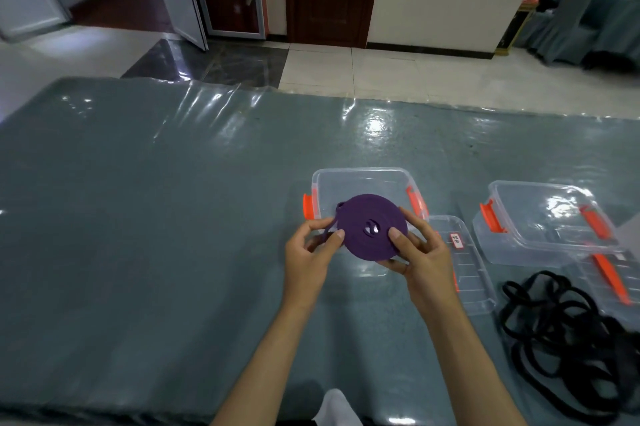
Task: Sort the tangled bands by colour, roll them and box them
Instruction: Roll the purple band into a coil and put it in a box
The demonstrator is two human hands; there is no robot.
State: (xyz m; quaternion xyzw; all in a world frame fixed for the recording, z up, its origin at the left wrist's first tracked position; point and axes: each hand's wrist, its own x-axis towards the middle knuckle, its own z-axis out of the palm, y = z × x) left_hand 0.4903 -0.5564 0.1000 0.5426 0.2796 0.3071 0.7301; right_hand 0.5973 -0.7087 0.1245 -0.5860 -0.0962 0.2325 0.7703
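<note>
You hold a rolled purple band (370, 226) in both hands, lifted just above the open clear box (363, 183) with orange latches. Your left hand (311, 252) pinches the roll's left edge and its loose tail between thumb and fingers. Your right hand (415, 249) grips the roll's right side, thumb on its face and fingers curled behind. The box behind the roll shows nothing inside where you can see into it; the roll hides its near part. Its clear lid (464, 266) lies flat just right of that box, with a small label on it. Further right of the box stands a second clear box (540, 218), open. A tangle of black bands (568, 335) lies on the table (138, 218), right of the lid.
</note>
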